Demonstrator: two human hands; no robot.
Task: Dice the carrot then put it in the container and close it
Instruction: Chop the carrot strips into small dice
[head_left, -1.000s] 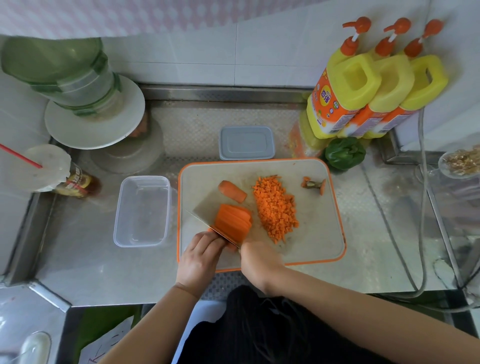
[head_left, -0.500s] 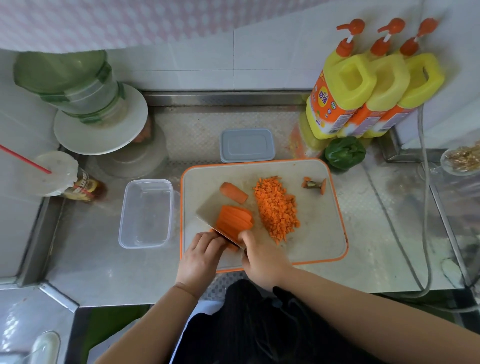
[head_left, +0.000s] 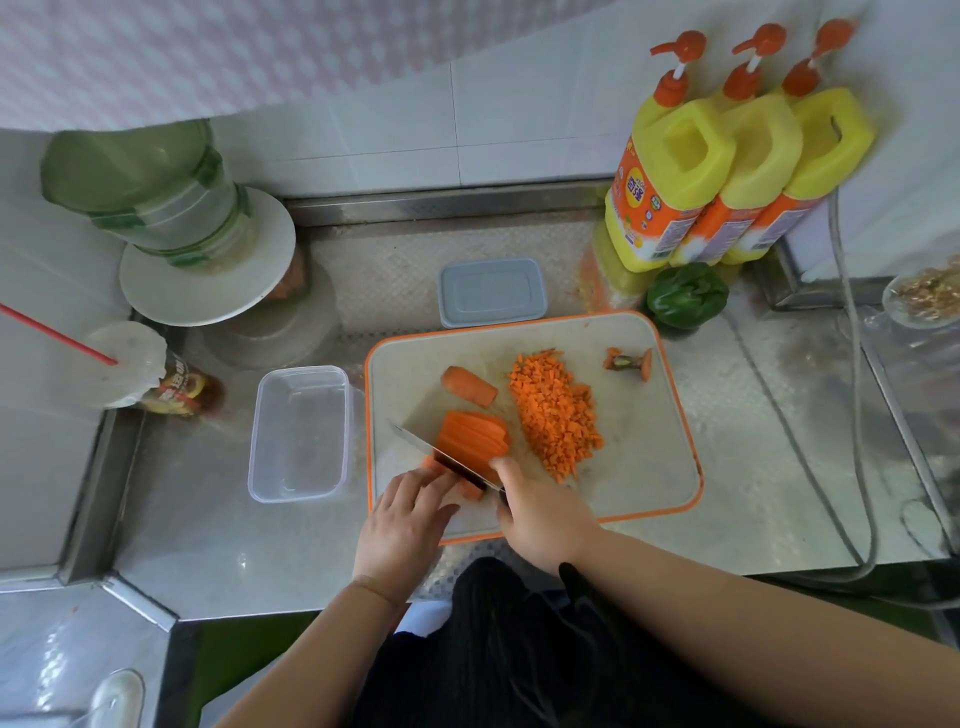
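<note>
On the near left part of the orange-rimmed cutting board (head_left: 649, 467), a stack of carrot slabs (head_left: 475, 434) lies with its long axis running from the board's near edge toward the far right, the grooves between slabs pointing the same way. A knife (head_left: 441, 457) stands across that stack, its blade running crosswise to the slabs from the board's left side toward the near right. The right hand (head_left: 540, 514) grips the knife's handle at the board's near edge, fingers curled around it. The left hand (head_left: 402, 525) rests on the near end of the stack just left of the blade, fingers bent down onto the carrot. Right of the stack on the board sits a heap of diced carrot (head_left: 556, 410); beyond the stack lies an uncut carrot end piece (head_left: 470, 385), its rounded tip pointing left. The trimmed carrot top (head_left: 631, 361) lies at the board's far right corner. An open clear container (head_left: 298, 434) stands just left of the board, and its grey lid (head_left: 491, 291) lies just beyond the board's far edge.
</note>
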